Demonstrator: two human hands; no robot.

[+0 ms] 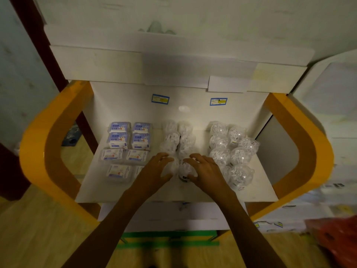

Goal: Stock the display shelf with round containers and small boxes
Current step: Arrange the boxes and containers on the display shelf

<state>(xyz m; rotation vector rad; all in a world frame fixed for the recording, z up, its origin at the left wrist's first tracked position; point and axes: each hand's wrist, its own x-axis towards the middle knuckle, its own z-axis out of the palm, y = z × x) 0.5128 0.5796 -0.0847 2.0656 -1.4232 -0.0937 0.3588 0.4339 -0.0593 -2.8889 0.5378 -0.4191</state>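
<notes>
A white display shelf (257, 171) with orange sides is stocked: small boxes (128, 140) at left, round containers (229, 149) at right. At the middle front, two round containers are gripped with curled fingers, left hand (157, 169) and right hand (204, 171).

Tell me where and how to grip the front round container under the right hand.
Take the round container by its curved sides, coming from above and the front edge of the shelf. Its neighbour under the left hand sits close on one side and more containers crowd behind, so probably only the top and front are free. The right hand already cups it that way.
</notes>
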